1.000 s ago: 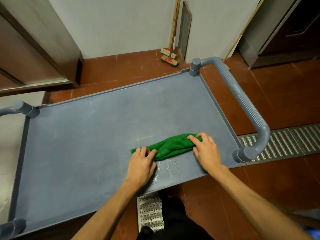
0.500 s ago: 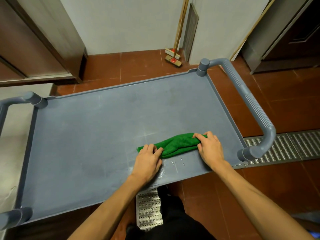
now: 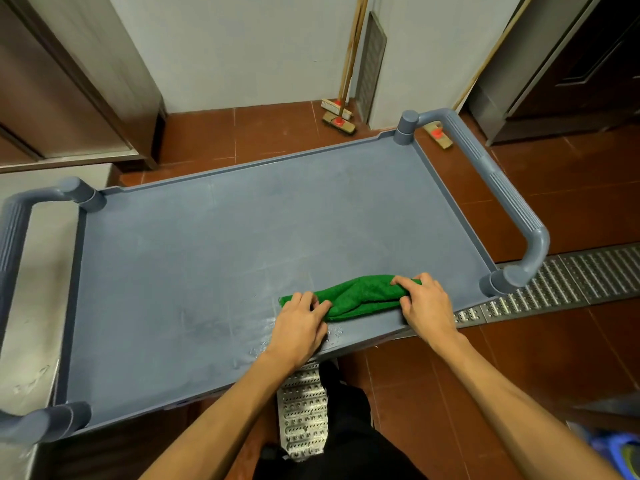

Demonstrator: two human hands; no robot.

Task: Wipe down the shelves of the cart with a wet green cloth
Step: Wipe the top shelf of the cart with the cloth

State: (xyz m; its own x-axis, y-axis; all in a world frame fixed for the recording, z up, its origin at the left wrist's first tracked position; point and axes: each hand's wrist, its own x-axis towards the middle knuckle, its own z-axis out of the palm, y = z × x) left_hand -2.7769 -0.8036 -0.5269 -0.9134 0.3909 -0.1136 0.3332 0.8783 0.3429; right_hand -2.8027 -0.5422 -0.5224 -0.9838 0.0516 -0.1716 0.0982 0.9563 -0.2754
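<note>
Grey-blue cart, top shelf seen from above; the green cloth lies bunched into a long roll on the shelf, close to the near edge and toward the near right corner; both hands are on it. The left hand presses down on the left end of the cloth, fingers curled over it, palm resting on the shelf near the edge; the right hand pinches the right end, thumb and fingers closed around the fabric. Wet streaks and droplets show on the shelf just beside the left hand, at the near edge; the rest of the surface looks dull with faint smears. Right handle of the cart runs along the right side; left handle at the left side. Floor is red-brown tile; a metal drain grate runs past the right end of the cart and under it. Two brooms lean against the white wall beyond the far edge. The person stands at the near edge — dark trousers visible below the arms.
</note>
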